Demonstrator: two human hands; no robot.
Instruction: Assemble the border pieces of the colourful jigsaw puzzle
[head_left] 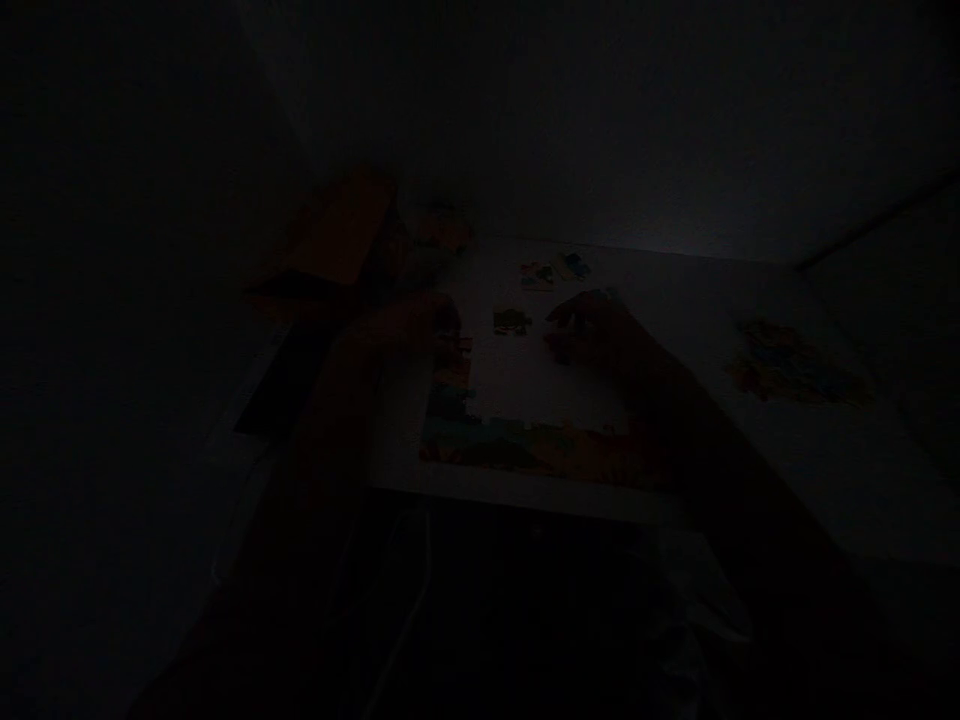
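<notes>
The picture is very dark. A partly joined jigsaw puzzle [525, 447] lies on a pale table [525, 385], with a strip along the near side and another up the left. My left hand [412, 318] is at the top of the left strip, its fingertips dim against the pieces. To the right, my right hand [589, 325] hovers with thumb and fingers apart, nothing visible between them. Between the hands lies a loose puzzle piece [511, 321]. Just beyond are joined pieces [538, 275] and another piece [572, 265].
A heap of loose pieces [795, 365] is on the table at the right. At the back left stands an orange-brown box [341, 230], with a dark flat object [289, 380] nearer. A pale wall [637, 130] rises behind the table.
</notes>
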